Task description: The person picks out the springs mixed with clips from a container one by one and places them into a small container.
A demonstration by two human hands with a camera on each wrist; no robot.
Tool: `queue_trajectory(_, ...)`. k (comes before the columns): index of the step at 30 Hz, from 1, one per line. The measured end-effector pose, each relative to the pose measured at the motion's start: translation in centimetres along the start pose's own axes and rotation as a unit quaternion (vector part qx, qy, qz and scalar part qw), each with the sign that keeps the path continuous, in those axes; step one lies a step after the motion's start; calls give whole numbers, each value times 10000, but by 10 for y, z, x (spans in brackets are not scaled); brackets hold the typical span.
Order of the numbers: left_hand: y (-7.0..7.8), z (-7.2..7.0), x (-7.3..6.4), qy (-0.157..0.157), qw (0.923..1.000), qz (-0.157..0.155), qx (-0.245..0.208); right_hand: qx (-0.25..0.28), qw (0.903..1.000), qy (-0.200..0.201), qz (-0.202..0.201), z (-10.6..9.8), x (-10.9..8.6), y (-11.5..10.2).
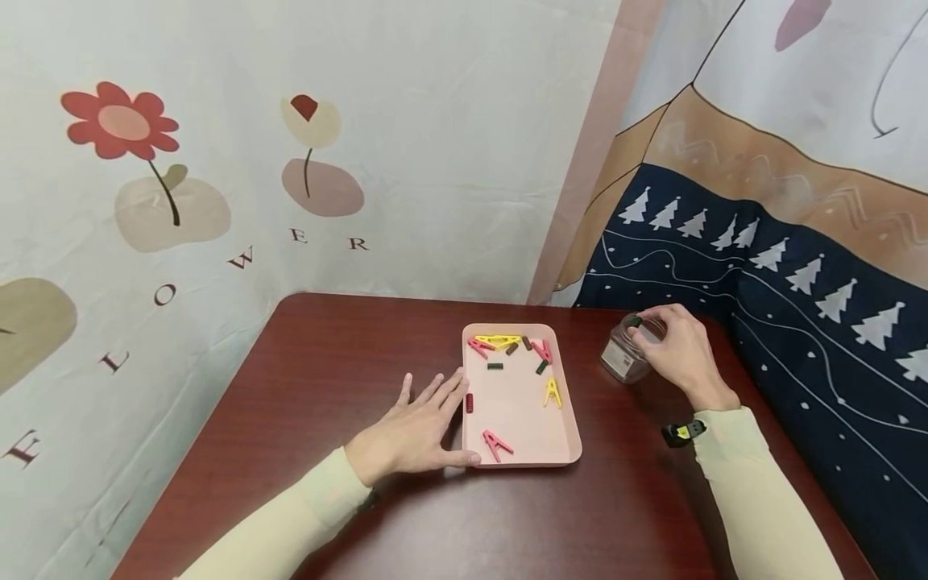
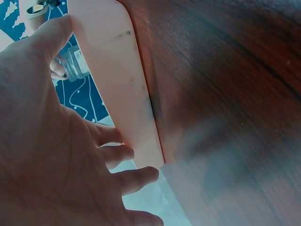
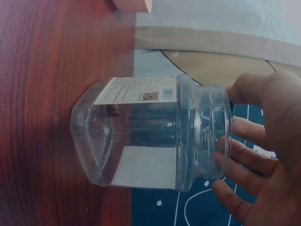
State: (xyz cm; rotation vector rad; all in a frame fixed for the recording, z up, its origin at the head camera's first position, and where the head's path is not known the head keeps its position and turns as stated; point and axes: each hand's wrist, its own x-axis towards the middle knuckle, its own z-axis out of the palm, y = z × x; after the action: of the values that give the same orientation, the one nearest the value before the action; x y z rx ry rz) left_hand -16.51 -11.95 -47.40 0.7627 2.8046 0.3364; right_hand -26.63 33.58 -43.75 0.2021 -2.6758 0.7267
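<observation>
My left hand [image 1: 412,431] lies with spread, straight fingers against the left side of a pale pink tray [image 1: 518,415]. Its thumb touches the tray's near left corner. On the right, my right hand [image 1: 683,352] pinches a small dark green ribbed cylinder [image 1: 635,321] between thumb and index finger, at the mouth of a clear, lidless plastic jar [image 1: 622,359]. The right wrist view shows the other fingers around the jar's rim. A brown ribbed cylinder [image 3: 114,109] sits inside the jar near its bottom, behind the label's edge.
Inside the tray are pink clips [image 1: 496,445], yellow clips [image 1: 553,393] and several small ribbed cylinders in green, brown and dark red [image 1: 470,403]. The brown wooden table [image 1: 348,354] meets a white printed curtain [image 1: 435,161] behind and a dark blue one [image 1: 797,338] at right.
</observation>
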Motion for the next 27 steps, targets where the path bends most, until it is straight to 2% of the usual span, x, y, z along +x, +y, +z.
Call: queue_trajectory(27, -3, 2, 1, -4, 10000, 17, -91, 112, 9998, 4, 140, 4, -3, -1)
